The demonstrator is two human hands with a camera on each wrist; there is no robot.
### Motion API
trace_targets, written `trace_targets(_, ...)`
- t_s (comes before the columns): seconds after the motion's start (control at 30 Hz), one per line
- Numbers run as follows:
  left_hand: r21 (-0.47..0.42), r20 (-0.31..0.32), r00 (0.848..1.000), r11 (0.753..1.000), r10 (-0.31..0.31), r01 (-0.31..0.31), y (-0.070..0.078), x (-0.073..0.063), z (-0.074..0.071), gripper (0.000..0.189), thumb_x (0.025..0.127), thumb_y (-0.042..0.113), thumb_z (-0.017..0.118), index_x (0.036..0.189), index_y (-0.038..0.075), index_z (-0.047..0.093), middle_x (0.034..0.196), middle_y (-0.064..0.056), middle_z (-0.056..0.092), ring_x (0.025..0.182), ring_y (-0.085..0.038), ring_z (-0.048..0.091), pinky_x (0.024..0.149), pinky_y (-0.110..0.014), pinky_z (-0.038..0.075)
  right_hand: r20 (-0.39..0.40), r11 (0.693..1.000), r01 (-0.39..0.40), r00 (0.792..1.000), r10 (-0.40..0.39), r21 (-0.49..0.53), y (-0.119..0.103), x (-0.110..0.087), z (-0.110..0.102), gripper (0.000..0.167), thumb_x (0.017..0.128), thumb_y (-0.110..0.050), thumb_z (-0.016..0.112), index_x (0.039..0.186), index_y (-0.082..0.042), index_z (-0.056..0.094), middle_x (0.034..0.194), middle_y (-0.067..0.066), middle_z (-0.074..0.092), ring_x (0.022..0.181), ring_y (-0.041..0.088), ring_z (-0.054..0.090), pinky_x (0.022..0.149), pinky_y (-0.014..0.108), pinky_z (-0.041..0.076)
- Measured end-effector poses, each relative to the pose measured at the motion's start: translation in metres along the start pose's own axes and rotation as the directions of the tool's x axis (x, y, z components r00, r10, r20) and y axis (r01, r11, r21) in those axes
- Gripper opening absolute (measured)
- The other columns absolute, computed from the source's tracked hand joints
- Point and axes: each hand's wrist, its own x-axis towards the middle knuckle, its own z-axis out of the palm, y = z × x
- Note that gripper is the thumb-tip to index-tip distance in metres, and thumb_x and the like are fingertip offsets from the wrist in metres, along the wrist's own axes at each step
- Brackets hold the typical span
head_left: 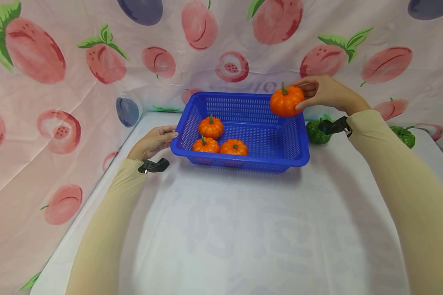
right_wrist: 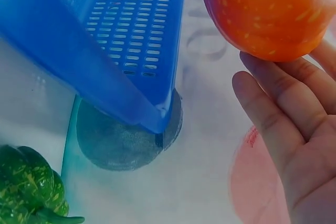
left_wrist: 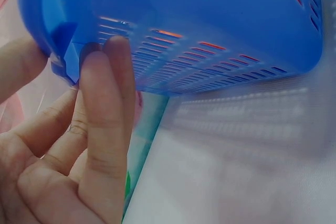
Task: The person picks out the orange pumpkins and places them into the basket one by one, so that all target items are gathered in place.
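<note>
A blue plastic basket (head_left: pixel 240 162) with slotted walls holds three orange pumpkins, among them a rear one (head_left: pixel 211 128) and a front one (head_left: pixel 234 147). At its left end my left hand (head_left: pixel 153 141) grips the rim, thumb and fingers on either side of it in the left wrist view. My right hand (head_left: pixel 326 93) holds another orange pumpkin (head_left: pixel 286 101) by its right side, above the basket's back right corner. From below, the right wrist view shows this pumpkin (right_wrist: pixel 273 14) against the fingers (right_wrist: pixel 286 85).
Right of the basket a green pumpkin (head_left: pixel 317 132) sits on the white-covered table (head_left: pixel 243 229). Farther right, another green one (head_left: pixel 405 136) is partly hidden by my right sleeve. A fruit-patterned cloth (head_left: pixel 162 37) hangs behind and along the left.
</note>
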Motion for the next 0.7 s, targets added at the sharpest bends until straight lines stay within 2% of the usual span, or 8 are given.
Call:
trace_targets(0.17, -0.006, -0.002, 1.000, 1.000, -0.001, 0.001, 0.000, 0.000, 0.000, 0.057, 0.097, 0.013, 0.050, 0.145, -0.005, 0.025, 0.094, 0.010, 0.064, 0.080, -0.001, 0.064, 0.076, -0.012, 0.053, 0.028, 0.999, -0.022, 0.999, 0.023, -0.023, -0.005, 0.005, 0.002, 0.070, 0.079, -0.026, 0.077, 0.139, -0.009, 0.045, 0.135, 0.019, 0.051, 0.119, 0.026, 0.055, 0.087, 0.017, 0.052)
trace_targets(0.4, -0.004, -0.005, 1.000, 1.000, 0.000, 0.000, 0.000, 0.000, 0.000, 0.056, 0.097, 0.013, 0.049, 0.145, -0.005, 0.025, 0.094, 0.010, 0.064, 0.080, -0.001, 0.064, 0.076, -0.012, 0.053, 0.058, 1.000, -0.010, 0.998, 0.012, -0.027, -0.002, 0.016, 0.003, 0.072, 0.077, -0.026, 0.078, 0.139, -0.010, 0.045, 0.138, 0.017, 0.050, 0.121, 0.026, 0.053, 0.090, 0.019, 0.051)
trace_targets(0.47, -0.001, -0.006, 1.000, 1.000, -0.002, 0.002, 0.000, 0.000, 0.000, 0.056, 0.097, 0.013, 0.049, 0.145, -0.005, 0.025, 0.095, 0.010, 0.063, 0.081, -0.001, 0.064, 0.076, -0.012, 0.053, 0.070, 0.999, -0.012, 0.997, 0.014, -0.030, -0.002, 0.019, 0.004, 0.074, 0.077, -0.027, 0.078, 0.140, -0.010, 0.043, 0.139, 0.016, 0.049, 0.124, 0.030, 0.051, 0.093, 0.024, 0.050)
trace_targets(0.7, -0.002, -0.009, 1.000, 1.000, -0.006, 0.006, 0.000, 0.000, 0.001, 0.057, 0.097, 0.013, 0.050, 0.145, -0.005, 0.025, 0.097, 0.008, 0.063, 0.081, -0.002, 0.064, 0.076, -0.012, 0.053, 0.116, 0.999, -0.030, 0.993, 0.034, -0.033, -0.003, 0.029, 0.009, 0.079, 0.077, -0.030, 0.078, 0.143, -0.010, 0.039, 0.141, 0.015, 0.047, 0.126, 0.031, 0.049, 0.100, 0.037, 0.044)
